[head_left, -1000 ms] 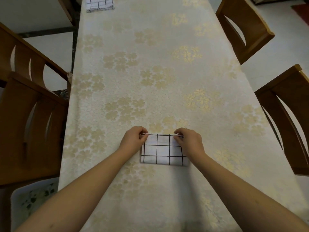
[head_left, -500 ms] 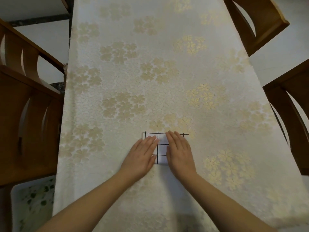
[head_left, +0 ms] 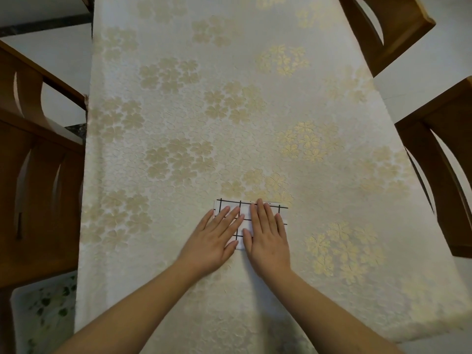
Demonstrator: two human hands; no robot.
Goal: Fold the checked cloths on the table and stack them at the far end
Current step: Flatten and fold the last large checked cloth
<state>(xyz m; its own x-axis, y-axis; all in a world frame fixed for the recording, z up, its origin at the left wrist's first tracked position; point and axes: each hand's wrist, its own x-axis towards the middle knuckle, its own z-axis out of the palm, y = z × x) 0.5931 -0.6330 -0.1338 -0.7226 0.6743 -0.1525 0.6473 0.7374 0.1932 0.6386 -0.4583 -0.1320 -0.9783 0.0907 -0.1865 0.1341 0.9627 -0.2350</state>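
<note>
A folded white cloth with a black check (head_left: pixel 245 211) lies flat on the table (head_left: pixel 229 111), near its front middle. My left hand (head_left: pixel 215 238) lies flat on the cloth's left half, fingers straight and pointing away from me. My right hand (head_left: pixel 268 231) presses flat on the right half, fingers straight. The two hands almost touch and cover most of the cloth; only its far edge and a strip between the hands show. The far end of the table is out of view.
The table wears a cream cloth with gold flower patterns. Wooden chairs stand along the left (head_left: pixel 38 159) and the right (head_left: pixel 441 159), another at the far right (head_left: pixel 383 26). A white tray with green leaf print (head_left: pixel 43 312) sits low at the left.
My hands let go of the cloth's far corners and now lie flat on top of it. The view tilted down, so the folded cloths at the far end left the frame.
</note>
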